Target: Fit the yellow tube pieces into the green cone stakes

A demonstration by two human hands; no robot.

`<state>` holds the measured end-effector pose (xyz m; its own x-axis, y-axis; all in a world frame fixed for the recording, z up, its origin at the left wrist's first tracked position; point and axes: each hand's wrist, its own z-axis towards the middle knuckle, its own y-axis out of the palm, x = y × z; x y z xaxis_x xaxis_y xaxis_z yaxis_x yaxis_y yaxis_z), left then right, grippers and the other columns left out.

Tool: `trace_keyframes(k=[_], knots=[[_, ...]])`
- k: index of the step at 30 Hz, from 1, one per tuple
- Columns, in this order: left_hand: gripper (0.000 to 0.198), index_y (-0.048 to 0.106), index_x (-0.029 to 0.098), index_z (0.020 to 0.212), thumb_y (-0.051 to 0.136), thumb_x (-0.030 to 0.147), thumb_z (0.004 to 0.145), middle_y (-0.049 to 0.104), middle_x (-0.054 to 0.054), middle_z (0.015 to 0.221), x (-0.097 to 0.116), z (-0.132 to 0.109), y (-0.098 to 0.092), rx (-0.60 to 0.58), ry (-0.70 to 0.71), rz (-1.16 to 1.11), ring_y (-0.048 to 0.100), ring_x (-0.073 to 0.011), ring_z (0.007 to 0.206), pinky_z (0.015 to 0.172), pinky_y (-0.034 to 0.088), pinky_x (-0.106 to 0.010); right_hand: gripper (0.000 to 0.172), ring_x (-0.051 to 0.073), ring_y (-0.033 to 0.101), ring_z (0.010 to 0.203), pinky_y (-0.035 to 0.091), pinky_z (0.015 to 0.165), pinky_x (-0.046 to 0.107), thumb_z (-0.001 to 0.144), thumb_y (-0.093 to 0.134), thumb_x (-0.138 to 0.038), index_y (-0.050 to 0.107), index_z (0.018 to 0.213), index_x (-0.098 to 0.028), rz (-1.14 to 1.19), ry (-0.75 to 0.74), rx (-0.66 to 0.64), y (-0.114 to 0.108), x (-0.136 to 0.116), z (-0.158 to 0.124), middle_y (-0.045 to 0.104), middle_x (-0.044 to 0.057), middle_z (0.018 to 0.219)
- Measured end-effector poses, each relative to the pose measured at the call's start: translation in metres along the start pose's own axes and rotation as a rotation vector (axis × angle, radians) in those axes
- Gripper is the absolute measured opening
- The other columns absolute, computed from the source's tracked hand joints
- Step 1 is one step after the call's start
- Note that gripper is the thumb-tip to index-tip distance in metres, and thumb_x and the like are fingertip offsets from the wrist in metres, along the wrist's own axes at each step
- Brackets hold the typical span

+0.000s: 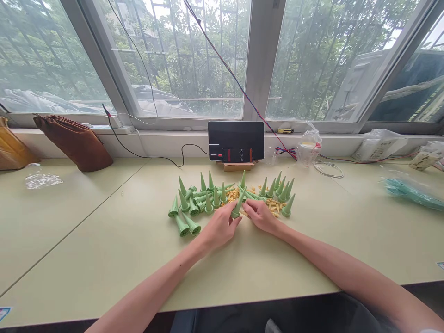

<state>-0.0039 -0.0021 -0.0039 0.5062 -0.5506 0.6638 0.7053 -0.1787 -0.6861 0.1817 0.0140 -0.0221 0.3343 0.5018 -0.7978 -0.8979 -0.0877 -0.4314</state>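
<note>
My left hand point(224, 224) is closed around a green plastic cone spike point(239, 206), its tip pointing up and slightly right. Close beside its base, my right hand point(261, 215) has thumb and fingertips pinched together; what lies between them is too small to make out. Small yellow plastic pieces point(275, 206) lie in a loose pile behind and right of my hands. To the left are more green cone spikes point(182, 226), several lying on their sides and several upright. Another group of upright green cone spikes point(282, 190) stands to the right.
A phone point(237, 155) rests on a small brown stand point(238, 167) before a black tablet point(236, 134). Cables point(156, 158) cross the table's back. A brown pouch point(78, 143) is at left; a plastic-bagged cup point(308, 145) and green plastic packet point(414, 193) are at right.
</note>
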Motion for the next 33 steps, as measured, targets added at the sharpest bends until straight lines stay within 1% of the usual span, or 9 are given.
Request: trace_keyframes(k=[3,7,11,15,20,24,27,33], knots=[[0.026,0.053,0.020,0.115,0.051,0.030,0.091,0.061,-0.001,0.085,0.0023,0.0004,0.0003,0.027,0.003,-0.005,0.054,-0.0124,0.059,0.060,0.046,-0.026,0.040,0.013,0.032,0.051,0.026,0.049,0.027,0.096,0.042,-0.038,0.033,0.061,-0.021,0.014,0.014,-0.010,0.0000,0.0007,-0.0002,0.035,-0.003,0.055],[0.030,0.052,0.019,0.118,0.052,0.032,0.091,0.062,-0.001,0.085,0.0018,0.0013,0.0016,0.066,-0.009,-0.005,0.054,-0.0128,0.059,0.059,0.045,-0.026,0.042,0.013,0.037,0.050,0.029,0.051,0.027,0.097,0.041,-0.040,0.040,0.060,-0.020,0.007,0.005,-0.072,-0.0009,-0.0001,-0.0006,0.041,-0.002,0.053],[0.030,0.053,0.019,0.116,0.053,0.036,0.091,0.061,-0.001,0.083,0.0012,0.0018,0.0025,0.082,-0.010,-0.012,0.054,-0.0125,0.058,0.058,0.045,-0.026,0.045,0.012,0.037,0.047,0.029,0.048,0.027,0.097,0.042,-0.042,0.038,0.058,-0.020,-0.005,0.020,-0.084,-0.0016,-0.0026,-0.0008,0.042,-0.002,0.051],[0.028,0.054,0.019,0.112,0.052,0.037,0.091,0.059,0.000,0.079,0.0031,0.0019,0.0025,0.078,-0.013,-0.016,0.050,-0.0114,0.055,0.055,0.042,-0.025,0.046,0.012,0.040,0.046,0.031,0.048,0.027,0.097,0.042,-0.042,0.040,0.057,-0.020,0.009,0.018,-0.100,-0.0017,-0.0042,-0.0013,0.046,-0.001,0.051],[0.020,0.058,0.019,0.101,0.051,0.035,0.091,0.058,0.000,0.078,0.0042,0.0015,0.0012,0.059,-0.007,-0.025,0.047,-0.0111,0.055,0.054,0.040,-0.025,0.045,0.013,0.040,0.046,0.032,0.048,0.027,0.098,0.042,-0.042,0.040,0.057,-0.020,0.000,0.007,-0.109,-0.0016,-0.0036,-0.0021,0.047,-0.001,0.051],[0.017,0.058,0.018,0.094,0.052,0.034,0.090,0.056,0.001,0.073,0.0041,0.0008,0.0000,0.058,-0.003,-0.019,0.045,-0.0110,0.054,0.053,0.038,-0.025,0.046,0.014,0.041,0.046,0.032,0.048,0.028,0.098,0.040,-0.044,0.041,0.058,-0.021,-0.034,-0.009,-0.114,-0.0010,-0.0016,-0.0025,0.047,0.000,0.051],[0.016,0.056,0.019,0.090,0.052,0.034,0.090,0.054,0.002,0.072,0.0044,0.0004,-0.0009,0.052,-0.009,-0.012,0.045,-0.0110,0.054,0.053,0.038,-0.025,0.045,0.014,0.041,0.046,0.032,0.048,0.029,0.099,0.039,-0.043,0.039,0.059,-0.021,-0.060,-0.024,-0.114,-0.0002,0.0000,-0.0028,0.046,0.000,0.051],[0.019,0.048,0.019,0.080,0.053,0.035,0.089,0.049,0.004,0.070,0.0042,0.0003,-0.0023,0.028,-0.033,-0.004,0.043,-0.0100,0.052,0.052,0.035,-0.024,0.040,0.014,0.041,0.049,0.032,0.051,0.029,0.099,0.039,-0.039,0.034,0.063,-0.022,-0.102,-0.069,-0.125,0.0007,0.0020,-0.0035,0.047,-0.001,0.054]])
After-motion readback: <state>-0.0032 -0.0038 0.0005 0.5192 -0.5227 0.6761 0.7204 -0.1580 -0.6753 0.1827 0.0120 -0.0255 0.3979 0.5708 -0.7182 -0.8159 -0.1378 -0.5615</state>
